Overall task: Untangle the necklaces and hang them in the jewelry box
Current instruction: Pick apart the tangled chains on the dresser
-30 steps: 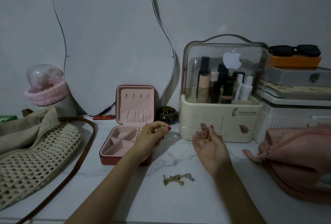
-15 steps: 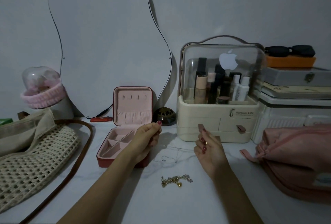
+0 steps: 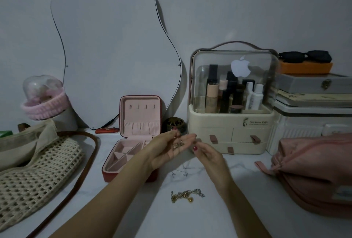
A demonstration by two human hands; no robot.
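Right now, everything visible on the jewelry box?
The jewelry box is a small square case, red outside, pink velvety lining. It stands open on the white table, lid upright with four bare hooks and a gathered pocket. The tray's angled compartments look empty. The left hand overlaps its right edge; whether they touch is unclear.

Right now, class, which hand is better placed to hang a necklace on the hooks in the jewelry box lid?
Probably the left hand: it cradles the small pendants and sits right beside the open jewelry box. The right hand is farther away, nearer the cream cosmetics case.
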